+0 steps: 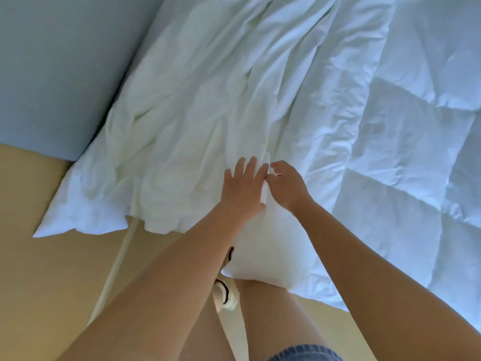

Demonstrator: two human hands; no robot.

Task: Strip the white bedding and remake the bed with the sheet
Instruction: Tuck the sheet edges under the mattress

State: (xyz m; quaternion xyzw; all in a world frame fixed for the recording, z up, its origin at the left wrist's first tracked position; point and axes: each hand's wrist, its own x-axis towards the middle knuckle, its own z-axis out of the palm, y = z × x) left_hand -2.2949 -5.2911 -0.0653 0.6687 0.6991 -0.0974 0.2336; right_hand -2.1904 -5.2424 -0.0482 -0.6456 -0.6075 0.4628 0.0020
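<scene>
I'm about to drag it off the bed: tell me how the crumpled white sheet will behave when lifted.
The crumpled white sheet is probably floppy: it lies in loose folds. Likely light, since the right hand pinches it with fingertips alone. It seems to overlap the puffy white quilted duvet, so may tug it.

Denim shorts (305,355), perhaps white sneaker (226,295)

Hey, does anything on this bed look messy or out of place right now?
Yes. The white sheet is bunched in deep wrinkles rather than spread flat, and its near edge hangs out over the tan floor. The left hand presses on it; the right hand pinches a fold.
</scene>
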